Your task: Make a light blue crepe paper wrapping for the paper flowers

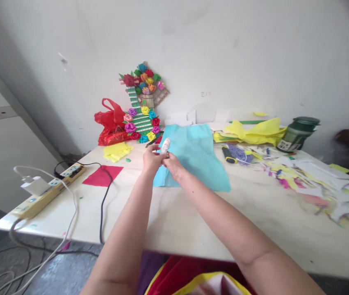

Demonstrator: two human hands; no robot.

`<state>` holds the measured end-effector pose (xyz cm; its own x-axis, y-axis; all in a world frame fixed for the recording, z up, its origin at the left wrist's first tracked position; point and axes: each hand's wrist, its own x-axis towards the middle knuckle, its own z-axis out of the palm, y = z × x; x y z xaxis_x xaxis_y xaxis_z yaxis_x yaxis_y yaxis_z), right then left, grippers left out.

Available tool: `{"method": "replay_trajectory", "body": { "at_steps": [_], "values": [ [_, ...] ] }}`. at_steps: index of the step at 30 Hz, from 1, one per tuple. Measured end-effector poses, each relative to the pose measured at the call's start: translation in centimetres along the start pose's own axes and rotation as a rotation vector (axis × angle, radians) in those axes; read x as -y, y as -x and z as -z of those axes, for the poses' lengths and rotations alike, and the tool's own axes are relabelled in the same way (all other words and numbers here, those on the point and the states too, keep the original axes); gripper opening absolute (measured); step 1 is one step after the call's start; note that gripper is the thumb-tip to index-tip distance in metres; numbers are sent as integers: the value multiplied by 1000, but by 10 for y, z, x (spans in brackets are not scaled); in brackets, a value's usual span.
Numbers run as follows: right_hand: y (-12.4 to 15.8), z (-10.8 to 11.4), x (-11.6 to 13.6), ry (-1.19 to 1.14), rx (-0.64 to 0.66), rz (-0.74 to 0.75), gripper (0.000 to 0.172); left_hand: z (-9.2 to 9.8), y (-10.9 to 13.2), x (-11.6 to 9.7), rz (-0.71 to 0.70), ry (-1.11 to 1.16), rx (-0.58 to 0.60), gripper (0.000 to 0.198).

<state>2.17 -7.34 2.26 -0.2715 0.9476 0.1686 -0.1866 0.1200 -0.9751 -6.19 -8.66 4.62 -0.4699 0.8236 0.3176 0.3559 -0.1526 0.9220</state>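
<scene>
My left hand (152, 158) and my right hand (173, 164) meet over the near left part of a light blue paper sheet (192, 151). Between their fingers a small white tube-shaped object (165, 146) stands up, with faint markings near its top. Its exact kind is not clear, and my fingers hide its lower end. Both hands are closed around it. A red paper square (103, 176) lies to the left of the blue sheet, with folded yellow paper (117, 151) behind it.
Paper-flower decorations (143, 123) and a red plastic bag (110, 125) stand against the wall. A power strip (51, 192) with cables runs along the left edge. On the right are a box cutter (229, 155), a green bottle (297, 133), yellow paper (251, 132) and paper scraps (309, 180).
</scene>
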Motion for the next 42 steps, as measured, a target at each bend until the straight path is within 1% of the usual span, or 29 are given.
{"method": "replay_trajectory", "body": {
  "at_steps": [2,4,5,7,9,10,12,13,14,16,17,19,21,22,24,26,29,31,33,38,40,42],
  "values": [
    [0,9,1,-35,-20,26,36,-12,6,-11,-46,-59,6,57],
    [2,17,3,-92,-42,25,35,-19,12,-24,-84,-102,41,59],
    [3,21,5,-126,-47,29,35,-20,14,-30,-95,-106,84,61],
    [6,30,9,-212,-58,25,36,-19,16,-39,-96,-42,220,64],
    [10,40,16,-308,-83,7,34,-15,16,-43,-115,79,353,62],
    [11,46,20,-349,-106,-4,32,-13,14,-42,-143,120,385,59],
    [14,57,27,-394,-170,-15,28,-11,11,-36,-195,109,393,51],
    [15,62,31,-392,-202,-11,26,-12,10,-30,-213,34,389,49],
    [15,67,33,-378,-229,-8,26,-15,9,-24,-243,-82,387,49],
    [17,74,36,-334,-254,-8,25,-25,10,-10,-340,-350,446,51],
    [17,76,37,-312,-252,-10,25,-31,12,-3,-396,-476,463,50],
    [19,79,35,-272,-239,-16,25,-42,19,10,-527,-650,498,50],
    [21,81,32,-228,-225,-15,25,-51,26,21,-651,-762,541,52],
    [22,82,30,-205,-223,-10,25,-54,29,25,-711,-805,537,53],
    [24,84,28,-168,-235,3,24,-57,33,31,-798,-868,515,56],
    [25,85,27,-148,-260,9,23,-59,34,33,-851,-897,463,59],
    [23,87,28,-147,-276,8,24,-62,32,30,-889,-907,402,60],
    [22,88,28,-147,-273,14,25,-65,30,28,-896,-915,399,58],
    [20,89,27,-136,-277,22,25,-69,28,27,-884,-927,417,57],
    [19,93,21,-110,-334,16,26,-77,29,30,-788,-917,477,54],
    [19,95,19,-100,-354,3,27,-77,30,30,-766,-901,499,59],
    [18,96,18,-93,-362,3,27,-76,30,30,-756,-894,532,67]
  ]
}}
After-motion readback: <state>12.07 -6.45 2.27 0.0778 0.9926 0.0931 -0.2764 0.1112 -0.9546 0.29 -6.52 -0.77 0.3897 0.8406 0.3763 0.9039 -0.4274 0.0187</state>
